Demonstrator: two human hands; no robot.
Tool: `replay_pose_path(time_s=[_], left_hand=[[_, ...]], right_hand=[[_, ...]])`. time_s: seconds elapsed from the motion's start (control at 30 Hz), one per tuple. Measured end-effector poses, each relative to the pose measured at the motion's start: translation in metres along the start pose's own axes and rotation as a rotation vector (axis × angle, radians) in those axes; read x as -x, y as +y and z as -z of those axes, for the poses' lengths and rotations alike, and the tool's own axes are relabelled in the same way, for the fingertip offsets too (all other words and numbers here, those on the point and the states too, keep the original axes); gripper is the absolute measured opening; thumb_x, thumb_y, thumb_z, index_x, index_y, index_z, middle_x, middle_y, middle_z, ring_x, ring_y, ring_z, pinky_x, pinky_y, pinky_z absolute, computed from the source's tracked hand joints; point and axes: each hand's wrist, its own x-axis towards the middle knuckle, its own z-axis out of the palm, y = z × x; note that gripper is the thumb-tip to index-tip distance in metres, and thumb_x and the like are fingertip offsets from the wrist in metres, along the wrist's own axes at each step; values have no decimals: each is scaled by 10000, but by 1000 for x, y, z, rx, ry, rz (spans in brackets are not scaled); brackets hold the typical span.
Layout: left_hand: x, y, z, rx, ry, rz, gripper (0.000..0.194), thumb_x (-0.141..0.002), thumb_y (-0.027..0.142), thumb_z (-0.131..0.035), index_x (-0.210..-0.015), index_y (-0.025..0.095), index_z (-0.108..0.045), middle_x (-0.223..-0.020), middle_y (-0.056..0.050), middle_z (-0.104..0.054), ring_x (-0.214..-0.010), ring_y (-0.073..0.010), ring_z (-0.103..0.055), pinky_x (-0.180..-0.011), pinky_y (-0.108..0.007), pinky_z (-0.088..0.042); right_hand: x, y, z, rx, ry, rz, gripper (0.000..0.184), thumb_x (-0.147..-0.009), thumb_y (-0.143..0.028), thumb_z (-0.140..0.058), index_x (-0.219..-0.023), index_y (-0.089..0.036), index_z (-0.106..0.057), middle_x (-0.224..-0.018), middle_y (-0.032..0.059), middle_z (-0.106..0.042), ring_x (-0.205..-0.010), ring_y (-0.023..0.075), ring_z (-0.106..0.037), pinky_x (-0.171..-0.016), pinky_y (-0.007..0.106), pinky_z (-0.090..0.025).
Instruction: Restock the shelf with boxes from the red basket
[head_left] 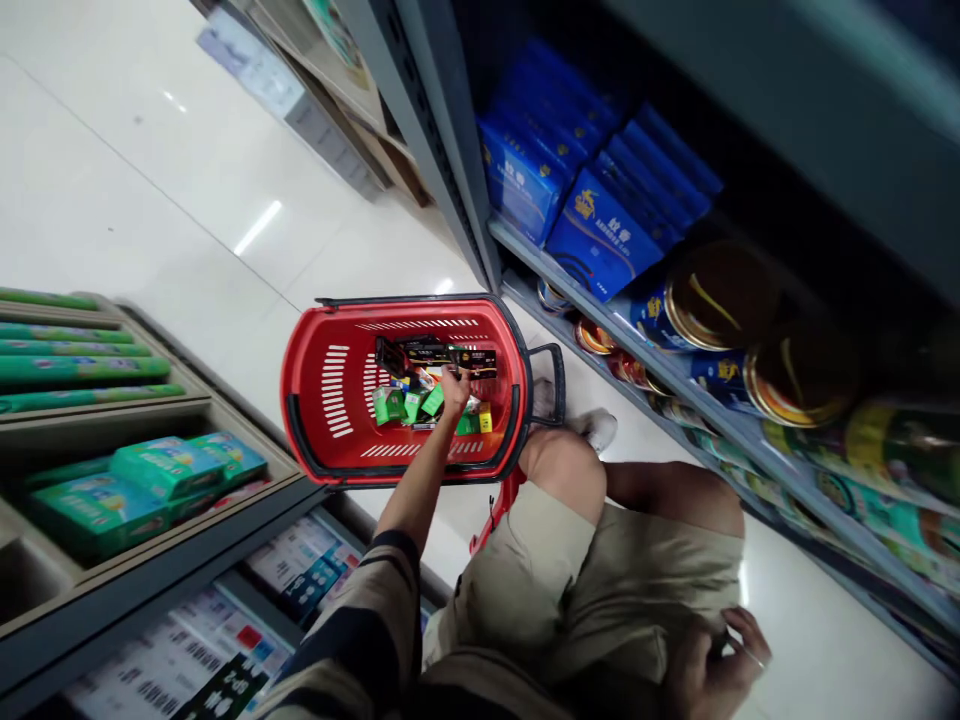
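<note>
My left hand (455, 392) reaches down into a red shopping basket (315, 400) and is closed on the near edge of a black box (474, 362) with gold print. Another long black box (420, 355) lies beside it. Under and around the hand are small green boxes (388, 404) and a yellow pack (485, 418). My fingertips are partly hidden among the goods. My right hand (716, 665) is by my lap, its fingers loosely bent and apart, with a ring on one finger. I see nothing held in it.
At right, a shelf (570, 265) carries blue boxes (600, 230) and round tins (720, 300). On the left, a low rack (165, 530) holds green packs (169, 465). A black handle (551, 385) sticks out from the basket towards my knees. Pale tiles (150, 200) form the floor.
</note>
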Motion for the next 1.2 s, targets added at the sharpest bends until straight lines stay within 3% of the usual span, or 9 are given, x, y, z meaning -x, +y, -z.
replay_pose_path(time_s=[0.1, 0.17, 0.3, 0.37, 0.5, 0.63, 0.73, 0.87, 1.2], left_hand=[[51, 25, 75, 208, 35, -179, 595, -1107, 289, -585, -1650, 105, -425, -1510, -192, -678, -1358, -238, -676, -1183, -330, -541], [99, 44, 126, 462, -29, -299, 762, -1090, 382, -645, -1748, 147, -340, -1468, -174, -711, -1293, -261, -727, -1107, -371, -613], [218, 115, 208, 798, -210, -540, 982, -971, 535, -853, -1789, 267, -380, -1427, -126, -752, -1214, -269, -769, -1001, -394, -686], [287, 165, 237, 847, -269, -701, 945, -969, 509, -877, -1775, 304, -429, -1380, -103, -775, -1190, -241, -775, -1005, -372, -691], [414, 258, 283, 882, -382, -1115, 950, -1009, 517, -841, -1808, 315, -369, -1227, -98, -804, -960, -205, -787, -839, -344, -723], [492, 326, 335, 872, -345, -1462, 963, -1036, 585, -793, -1829, 358, -297, -1268, -90, -772, -1046, -231, -780, -884, -393, -737], [530, 357, 368, 834, -295, -1627, 875, -1065, 605, -749, -1807, 363, -353, -1303, -86, -744, -1212, -275, -752, -1010, -475, -713], [557, 387, 384, 814, -284, -1702, 769, -1086, 633, -702, -1756, 349, -454, -1238, -73, -731, -1275, -296, -734, -1061, -513, -687], [551, 464, 368, 615, -231, -1743, 692, -1046, 594, -774, -1600, 214, -607, -1371, -156, -729, -1165, -267, -760, -1107, -495, -611]], right_hand=[[1, -10, 4, -102, -19, 161, 428, -912, -513, -625, -1305, -668, -694, -1487, 28, -666, -1452, 496, -611, -1217, 861, -466], [-1, -33, -3, -233, -198, 346, 310, -974, -437, -628, -1230, -556, -757, -1338, 43, -748, -1313, 455, -714, -1128, 850, -546], [-21, -140, -16, -563, -546, 692, 354, -1116, -375, -629, -1452, -307, -718, -1446, 125, -738, -1351, 342, -716, -1208, 661, -580], [-37, -207, 1, -734, -611, 761, 561, -1129, -435, -660, -1653, -265, -557, -1577, 151, -661, -1383, 302, -701, -1236, 575, -580], [-54, -313, 101, -1102, -476, 846, 671, -1073, -512, -774, -1631, -207, -561, -1564, 159, -673, -1374, 284, -716, -1192, 477, -625], [-60, -361, 227, -1152, -191, 1011, 513, -1043, -512, -820, -1425, -178, -748, -1379, 149, -769, -1235, 305, -776, -1151, 511, -645], [-64, -375, 297, -1089, -55, 1159, 454, -1062, -520, -790, -1343, -164, -798, -1298, 147, -791, -1161, 299, -794, -1101, 510, -666], [-75, -378, 350, -1002, -9, 1240, 627, -1050, -591, -782, -1512, -176, -698, -1239, 129, -783, -1112, 279, -788, -1006, 467, -696], [-137, -362, 376, -897, -15, 1157, 672, -941, -398, -888, -1539, -139, -718, -1166, 150, -802, -813, 220, -784, -681, 303, -627]])
